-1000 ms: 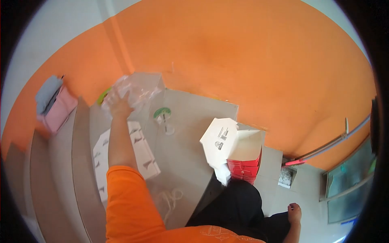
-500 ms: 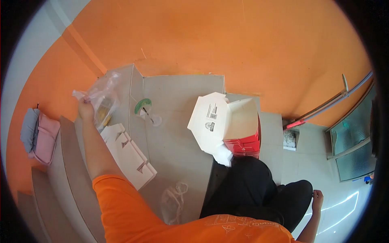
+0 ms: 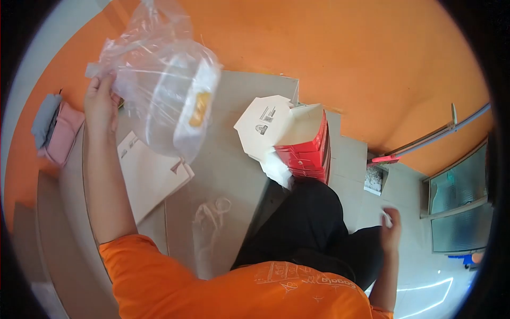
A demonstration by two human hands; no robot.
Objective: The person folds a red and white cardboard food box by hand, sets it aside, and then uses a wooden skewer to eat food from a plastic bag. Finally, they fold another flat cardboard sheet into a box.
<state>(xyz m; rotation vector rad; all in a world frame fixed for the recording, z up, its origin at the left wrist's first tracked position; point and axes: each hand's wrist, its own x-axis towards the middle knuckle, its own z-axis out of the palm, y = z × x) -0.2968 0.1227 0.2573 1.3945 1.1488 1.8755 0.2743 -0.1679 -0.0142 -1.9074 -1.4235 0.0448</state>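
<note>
The left hand (image 3: 101,103) is raised at the end of a straight arm, fingers pinched on the edge of a clear plastic bag (image 3: 162,80), which hangs to the right of the grip (something white and yellow shows inside). Below the grip lies a stack of flat white cartons (image 3: 146,173) on the grey step (image 3: 228,165). Farther right stands an open red-and-white box (image 3: 297,141). The right hand (image 3: 390,231) is low beside the knee, blurred; its grip cannot be told.

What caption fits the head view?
Left hand lifts a clear plastic bag above flat white cartons; right hand hangs aside.
</note>
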